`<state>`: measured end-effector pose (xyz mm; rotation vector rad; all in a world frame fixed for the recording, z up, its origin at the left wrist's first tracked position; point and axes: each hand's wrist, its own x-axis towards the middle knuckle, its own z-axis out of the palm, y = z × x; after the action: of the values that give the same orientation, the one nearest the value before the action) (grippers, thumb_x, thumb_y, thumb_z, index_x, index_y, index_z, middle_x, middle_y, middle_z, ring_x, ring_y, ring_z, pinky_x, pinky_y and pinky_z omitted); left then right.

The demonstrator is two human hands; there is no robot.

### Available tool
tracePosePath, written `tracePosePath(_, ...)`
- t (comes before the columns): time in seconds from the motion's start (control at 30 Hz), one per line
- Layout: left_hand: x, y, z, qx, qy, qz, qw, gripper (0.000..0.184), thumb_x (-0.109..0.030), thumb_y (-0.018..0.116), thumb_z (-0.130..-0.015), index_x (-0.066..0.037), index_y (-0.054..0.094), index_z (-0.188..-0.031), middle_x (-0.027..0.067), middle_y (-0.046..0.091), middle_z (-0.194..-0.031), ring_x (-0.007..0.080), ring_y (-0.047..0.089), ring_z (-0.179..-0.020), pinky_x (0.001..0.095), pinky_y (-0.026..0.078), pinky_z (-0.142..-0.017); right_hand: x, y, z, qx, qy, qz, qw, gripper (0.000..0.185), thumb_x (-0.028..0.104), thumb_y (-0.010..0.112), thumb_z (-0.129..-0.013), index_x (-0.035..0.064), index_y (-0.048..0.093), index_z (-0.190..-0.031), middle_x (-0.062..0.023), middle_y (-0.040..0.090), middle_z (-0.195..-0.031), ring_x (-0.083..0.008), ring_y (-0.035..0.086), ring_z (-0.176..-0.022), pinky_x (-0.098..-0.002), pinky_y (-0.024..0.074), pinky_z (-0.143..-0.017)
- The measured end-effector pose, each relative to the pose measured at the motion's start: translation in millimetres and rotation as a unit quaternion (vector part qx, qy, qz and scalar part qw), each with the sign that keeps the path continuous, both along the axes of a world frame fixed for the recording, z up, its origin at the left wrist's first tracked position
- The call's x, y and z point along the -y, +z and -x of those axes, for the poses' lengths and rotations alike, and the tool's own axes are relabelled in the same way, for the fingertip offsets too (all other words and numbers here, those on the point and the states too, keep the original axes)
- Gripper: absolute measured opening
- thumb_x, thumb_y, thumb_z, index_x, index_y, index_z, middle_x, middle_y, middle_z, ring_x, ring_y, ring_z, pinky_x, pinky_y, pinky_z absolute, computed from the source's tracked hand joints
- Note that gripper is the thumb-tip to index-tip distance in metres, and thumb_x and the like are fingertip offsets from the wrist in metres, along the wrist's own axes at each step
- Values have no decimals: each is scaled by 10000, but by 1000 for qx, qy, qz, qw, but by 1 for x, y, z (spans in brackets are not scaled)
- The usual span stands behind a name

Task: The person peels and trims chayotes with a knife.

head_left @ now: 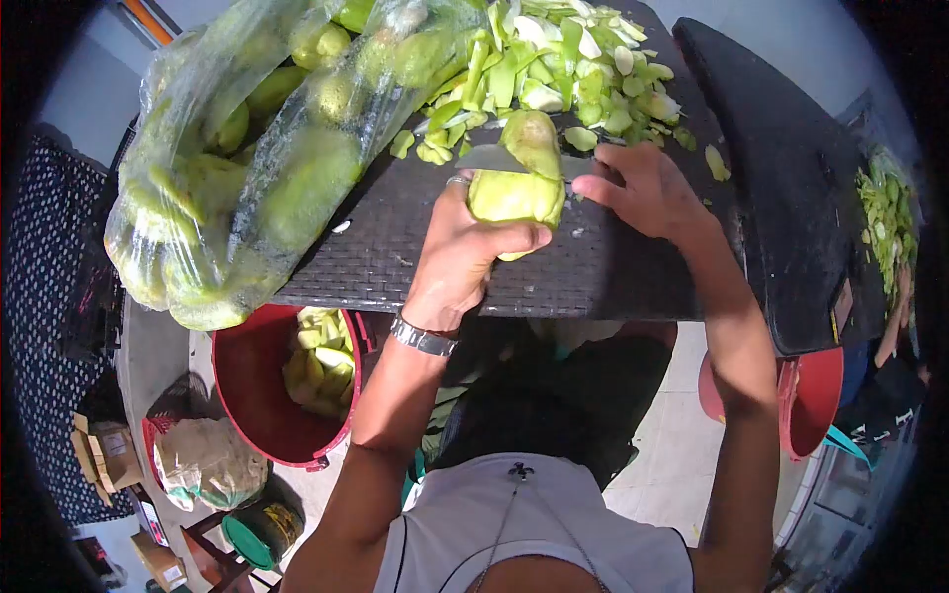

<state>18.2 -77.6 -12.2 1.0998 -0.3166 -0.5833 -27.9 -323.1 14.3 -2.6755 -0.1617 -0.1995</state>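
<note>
My left hand (465, 242) is closed around a partly peeled pale-green fruit (514, 200), thumb across its near side. My right hand (643, 188) grips a knife (484, 158); its handle is mostly hidden in my fingers. The blade lies across the fruit's far end, where a wide flap of green skin (532, 138) stands up. Beyond the fruit, a heap of green peelings (573, 69) covers part of the dark woven tabletop (395, 262). A clear plastic bag (287, 128) full of whole green fruits rests at the left, hanging over the table's near edge.
Below the table's left side stands a red bin (252, 395) with peeled pieces (324, 361) inside. A second red bin (816, 400) is at the right, below another dark table (781, 148). Another person's arm (900, 311) is near more peelings (885, 217). A stuffed sack (213, 460) sits lower left.
</note>
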Motion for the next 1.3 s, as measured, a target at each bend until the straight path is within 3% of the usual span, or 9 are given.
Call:
tracePosePath(0.3,-11,18,20,1,-16,40,999,824,68,844,-617,66,497,-1364,105,668,-1170,205,662,-1054,326,530,-946,40,-23,-23,-41,-164,42,985,701,632,611,-946,-48,619,-776,-253,604,-702,-376,634,-683,-445,487,-694)
tracePosePath(0.57,-19,-3,-18,-87,15,105,991,798,94,802,-718,35,409,-1410,170,591,-1318,291,632,-1198,432,546,-1014,40,-11,-26,-150,-267,-67,949,847,824,470,-913,12,606,-716,-72,535,-622,-182,528,-522,-365,431,-542)
tracePosePath(0.7,-24,-10,-18,-142,-48,200,968,581,-117,707,-902,7,447,-1406,149,603,-1340,336,620,-1234,473,527,-1048,5,16,-13,-172,-330,-187,909,806,822,517,-892,35,603,-738,-41,510,-614,-128,501,-518,-311,379,-510)
tracePosePath(0.8,-23,-12,-17,-262,-81,262,925,612,-283,633,-956,-30,445,-1480,185,611,-1364,361,602,-1268,496,464,-1112,4,4,-5,-140,-238,-204,939,804,795,624,-838,-7,685,-831,-172,670,-800,-266,656,-731,-434,542,-782)
tracePosePath(0.97,-43,-23,-10,-248,-62,268,929,628,-438,587,-983,-21,491,-1441,267,631,-1284,437,675,-1090,596,601,-812,-22,-9,12,-82,-225,13,971,761,738,793,-706,17,655,-907,-146,666,-767,-290,696,-787,-416,543,-762)
tracePosePath(1.03,-48,-22,-6,-199,-28,259,945,642,-428,609,-970,-2,488,-1435,279,627,-1285,436,668,-1114,571,600,-863,-36,-13,8,-82,-200,49,975,769,712,829,-663,20,670,-959,-174,719,-867,-367,726,-877,-444,562,-811)
tracePosePath(1.13,-48,-22,-2,-172,30,216,961,653,-420,622,-969,18,482,-1433,285,615,-1311,443,662,-1129,556,565,-960,-46,-30,-22,-28,-216,104,970,768,707,818,-683,20,668,-992,-176,731,-915,-376,730,-904,-465,568,-827)
tracePosePath(1.2,-47,-26,2,-175,43,202,963,666,-434,628,-971,23,480,-1433,290,611,-1318,444,659,-1135,547,543,-1005,-41,-31,-47,28,-279,151,948,615,631,705,-860,28,674,-974,-203,732,-913,-379,732,-927,-485,571,-827)
tracePosePath(1.3,-45,-33,5,-191,51,201,959,715,-534,604,-980,25,501,-1414,282,633,-1288,425,671,-1119,519,554,-994,-31,-25,-63,34,-289,50,956,607,610,680,-898,5,673,-951,-203,722,-884,-368,725,-867,-476,557,-788)
